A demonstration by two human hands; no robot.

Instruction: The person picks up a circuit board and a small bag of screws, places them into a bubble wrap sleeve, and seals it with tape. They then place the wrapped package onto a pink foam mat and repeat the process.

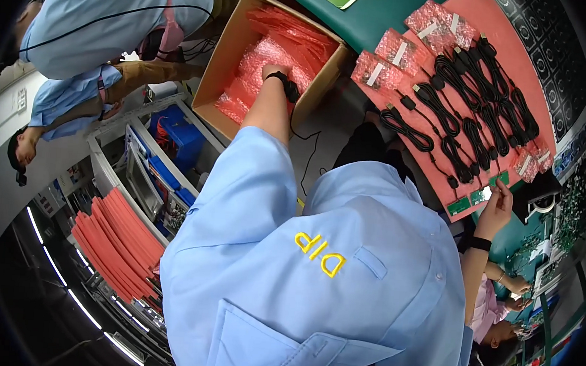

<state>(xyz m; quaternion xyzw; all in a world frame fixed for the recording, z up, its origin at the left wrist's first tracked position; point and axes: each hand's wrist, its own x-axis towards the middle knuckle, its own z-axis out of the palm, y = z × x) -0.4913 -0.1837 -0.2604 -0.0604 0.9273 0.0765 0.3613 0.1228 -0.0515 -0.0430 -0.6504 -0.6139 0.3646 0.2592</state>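
My left hand (276,71) reaches into a cardboard box (214,60) and rests on pink bubble-wrap bags (257,59). Its fingers are mostly hidden, so whether it grips a bag cannot be told. At the near edge of a pink mat (427,132), my right hand (499,210) pinches a small green circuit board (500,179) between thumb and fingers. A black cable runs to that board. More small green boards (459,206) lie along the mat's edge. Coiled black cables (437,110) are laid out in rows just beyond.
Filled pink bubble bags (401,51) with white labels lie at the mat's far end, others (532,162) at its right. People in blue stand at the left; another person (491,312) works at the lower right. Red sheets (116,238) and a blue bin (177,134) are at the left.
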